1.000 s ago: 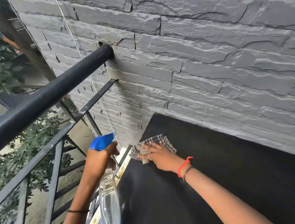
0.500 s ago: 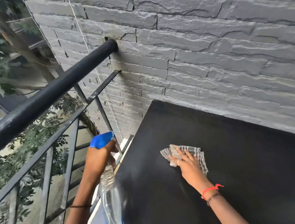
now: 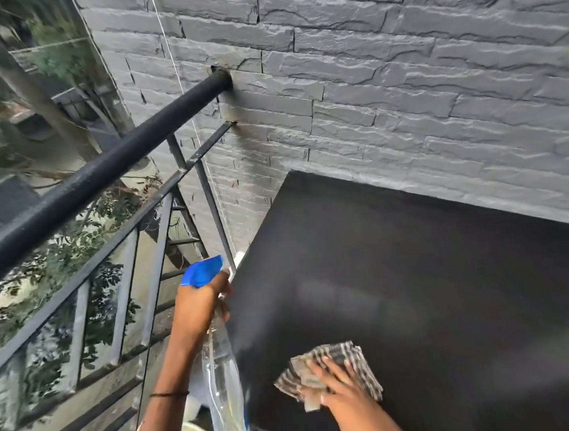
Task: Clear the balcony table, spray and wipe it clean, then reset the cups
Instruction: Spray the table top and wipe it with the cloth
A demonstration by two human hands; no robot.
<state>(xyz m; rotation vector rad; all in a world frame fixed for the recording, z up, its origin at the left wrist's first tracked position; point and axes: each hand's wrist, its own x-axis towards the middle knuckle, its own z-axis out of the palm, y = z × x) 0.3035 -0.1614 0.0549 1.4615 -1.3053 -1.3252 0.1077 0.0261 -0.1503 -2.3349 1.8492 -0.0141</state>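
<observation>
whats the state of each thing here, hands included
spray bottle: roughly upright, held beside the table
left hand: grips the spray bottle's neck
cloth: bunched, lying on the table
right hand: fingers spread, presses on the cloth
table: faint hazy streaks on its black top

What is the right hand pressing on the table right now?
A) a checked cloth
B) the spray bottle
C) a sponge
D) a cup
A: the right hand lies spread on a checked cloth on the black table, while the left hand holds the spray bottle.
</observation>
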